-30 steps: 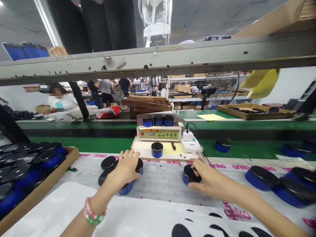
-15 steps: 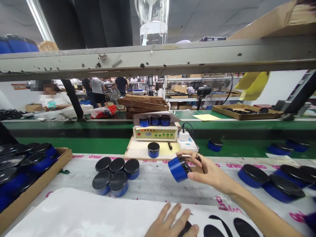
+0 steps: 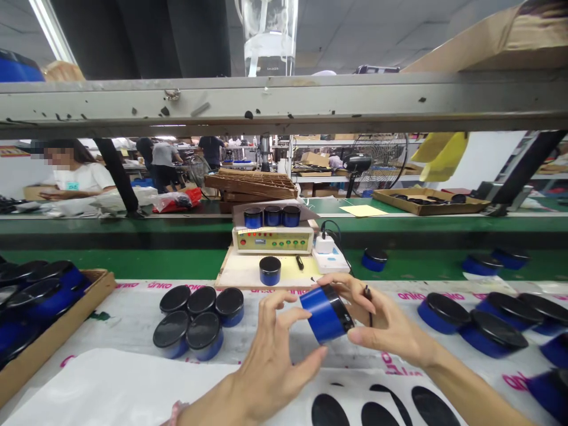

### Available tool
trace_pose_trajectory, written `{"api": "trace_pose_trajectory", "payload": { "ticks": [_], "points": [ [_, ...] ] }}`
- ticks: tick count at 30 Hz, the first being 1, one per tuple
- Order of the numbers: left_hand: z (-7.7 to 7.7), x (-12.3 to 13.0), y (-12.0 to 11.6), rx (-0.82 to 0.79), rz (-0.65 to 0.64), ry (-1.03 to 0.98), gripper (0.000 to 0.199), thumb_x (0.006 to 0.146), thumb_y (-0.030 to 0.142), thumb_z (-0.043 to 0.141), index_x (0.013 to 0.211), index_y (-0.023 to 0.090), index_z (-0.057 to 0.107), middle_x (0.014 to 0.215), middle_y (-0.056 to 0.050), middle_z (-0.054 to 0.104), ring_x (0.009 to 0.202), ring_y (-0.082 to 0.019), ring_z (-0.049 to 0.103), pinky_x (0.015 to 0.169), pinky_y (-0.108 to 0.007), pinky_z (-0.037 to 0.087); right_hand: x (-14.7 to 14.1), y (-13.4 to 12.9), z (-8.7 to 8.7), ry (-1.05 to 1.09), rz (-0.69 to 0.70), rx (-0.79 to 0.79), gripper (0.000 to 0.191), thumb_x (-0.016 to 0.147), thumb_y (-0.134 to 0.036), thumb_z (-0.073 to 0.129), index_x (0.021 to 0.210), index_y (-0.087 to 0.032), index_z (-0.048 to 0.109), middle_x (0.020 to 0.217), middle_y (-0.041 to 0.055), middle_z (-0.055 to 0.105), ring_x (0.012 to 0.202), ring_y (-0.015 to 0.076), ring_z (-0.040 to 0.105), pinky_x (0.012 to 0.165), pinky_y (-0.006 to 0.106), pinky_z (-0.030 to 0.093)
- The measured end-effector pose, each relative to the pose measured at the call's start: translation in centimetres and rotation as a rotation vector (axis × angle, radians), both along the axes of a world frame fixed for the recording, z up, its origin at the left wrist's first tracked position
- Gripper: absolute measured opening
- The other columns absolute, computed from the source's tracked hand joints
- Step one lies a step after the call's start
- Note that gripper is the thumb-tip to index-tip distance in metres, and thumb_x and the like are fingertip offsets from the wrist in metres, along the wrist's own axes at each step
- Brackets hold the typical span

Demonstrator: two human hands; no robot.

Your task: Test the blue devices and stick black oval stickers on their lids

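1. Left hand, half open, with curved, spread fingers and the thumb pressed to the left end of a blue jar; a beaded bracelet barely showing at the wrist. Farther left, a wooden tray packed with black-lidded jars. Just beside the hand, five more black-lidded jars in a tight cluster on a printed mat, with a white sheet along the near side.

2. Blue jar tilted on its side between both hands, well up off the mat, its black lid facing right.

3. Behind the jar, a wooden board carrying one upright black-lidded jar and, beyond it, a control box with three blue jars on a shelf behind.

4. Right hand, partly closed, with fingers around the lid end of the blue jar, gripping it from the right; a thin black object against the fingers, too small to identify.

5. Farther right, more black-lidded blue jars lying tilted on the mat, well apart from the right hand.
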State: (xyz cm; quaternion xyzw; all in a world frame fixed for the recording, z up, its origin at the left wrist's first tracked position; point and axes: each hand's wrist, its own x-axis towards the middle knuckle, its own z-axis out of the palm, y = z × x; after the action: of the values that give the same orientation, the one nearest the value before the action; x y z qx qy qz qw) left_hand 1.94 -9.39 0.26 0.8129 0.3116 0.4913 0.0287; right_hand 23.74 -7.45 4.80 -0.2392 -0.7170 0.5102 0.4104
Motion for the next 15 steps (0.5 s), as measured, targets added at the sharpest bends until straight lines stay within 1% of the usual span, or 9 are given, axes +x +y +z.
{"api": "trace_pose_trajectory", "payload": {
  "ticks": [2,3,6,8,10,12,13,14,15],
  "points": [
    [-0.4,0.3,0.5,-0.051,-0.033,0.02,0.054,0.079,0.022,0.062,0.124,0.022,0.032,0.126,-0.012,0.032,0.122,-0.025,0.035,0.102,-0.045,0.037,-0.4,0.0,0.1,-0.099,-0.074,0.04,0.031,0.078,-0.024,0.064,0.075,-0.023,0.033,0.129,0.0103,0.044,0.12,0.0265,0.042,0.094,0.042,0.04],
    [-0.8,0.5,0.8,-0.081,-0.045,0.044,0.06,0.079,0.022,0.063,0.128,0.024,0.029,0.129,-0.012,0.031,0.124,-0.025,0.034,0.103,-0.046,0.036,-0.7,-0.1,0.0,-0.19,-0.135,0.079,0.028,0.077,-0.022,0.063,0.076,-0.023,0.035,0.124,0.0096,0.047,0.114,0.0252,0.046,0.092,0.04,0.041],
    [-2.8,0.9,1.8,-0.202,-0.048,0.141,0.079,0.077,0.017,0.062,0.14,0.028,0.015,0.141,-0.012,0.026,0.131,-0.029,0.029,0.105,-0.052,0.032,-2.1,-0.2,-0.9,-0.576,-0.307,0.254,0.018,0.072,-0.014,0.057,0.079,-0.022,0.042,0.099,0.0054,0.055,0.089,0.0202,0.053,0.077,0.034,0.044],
    [-4.4,1.1,2.7,-0.3,-0.057,0.186,0.086,0.076,0.014,0.061,0.142,0.031,0.009,0.145,-0.011,0.026,0.133,-0.029,0.028,0.106,-0.052,0.031,-3.0,0.0,-1.8,-0.75,-0.33,0.319,0.018,0.068,-0.015,0.059,0.08,-0.021,0.047,0.087,0.0022,0.056,0.078,0.0185,0.053,0.069,0.031,0.045],
    [-5.7,1.2,3.4,-0.406,-0.097,0.221,0.083,0.078,0.014,0.059,0.143,0.032,0.01,0.146,-0.008,0.03,0.133,-0.028,0.032,0.107,-0.05,0.032,-3.2,0.9,-2.5,-0.818,-0.331,0.308,0.019,0.068,-0.021,0.066,0.08,-0.022,0.052,0.081,-0.0007,0.058,0.072,0.0168,0.054,0.064,0.028,0.046],
    [-6.4,1.2,3.9,-0.502,-0.128,0.247,0.073,0.081,0.018,0.057,0.142,0.032,0.02,0.144,-0.007,0.036,0.13,-0.027,0.038,0.106,-0.048,0.034,-2.3,3.0,-2.4,-0.856,-0.421,0.267,0.017,0.076,-0.034,0.066,0.081,-0.02,0.057,0.078,-0.0019,0.06,0.069,0.0149,0.056,0.062,0.027,0.047],
    [-6.5,1.2,4.0,-0.542,-0.129,0.255,0.067,0.082,0.02,0.056,0.141,0.031,0.026,0.143,-0.007,0.038,0.129,-0.027,0.04,0.106,-0.048,0.035,-1.4,4.4,-2.1,-0.883,-0.518,0.247,0.02,0.082,-0.039,0.06,0.084,-0.019,0.058,0.08,-0.0013,0.061,0.07,0.0146,0.057,0.064,0.028,0.048],
    [-6.5,1.2,4.0,-0.573,-0.122,0.257,0.063,0.083,0.021,0.055,0.139,0.03,0.031,0.142,-0.007,0.039,0.128,-0.027,0.04,0.106,-0.048,0.035,-0.3,6.0,-1.7,-0.912,-0.641,0.224,0.024,0.09,-0.039,0.052,0.09,-0.016,0.059,0.084,0.0006,0.062,0.073,0.0149,0.059,0.067,0.03,0.049],
    [-6.3,1.2,4.0,-0.596,-0.113,0.26,0.059,0.083,0.022,0.055,0.138,0.03,0.034,0.142,-0.007,0.039,0.128,-0.027,0.04,0.107,-0.048,0.035,1.0,7.7,-1.3,-0.943,-0.784,0.203,0.028,0.093,-0.039,0.047,0.099,-0.015,0.059,0.095,0.0024,0.061,0.081,0.017,0.06,0.072,0.033,0.05]
  ]
}}
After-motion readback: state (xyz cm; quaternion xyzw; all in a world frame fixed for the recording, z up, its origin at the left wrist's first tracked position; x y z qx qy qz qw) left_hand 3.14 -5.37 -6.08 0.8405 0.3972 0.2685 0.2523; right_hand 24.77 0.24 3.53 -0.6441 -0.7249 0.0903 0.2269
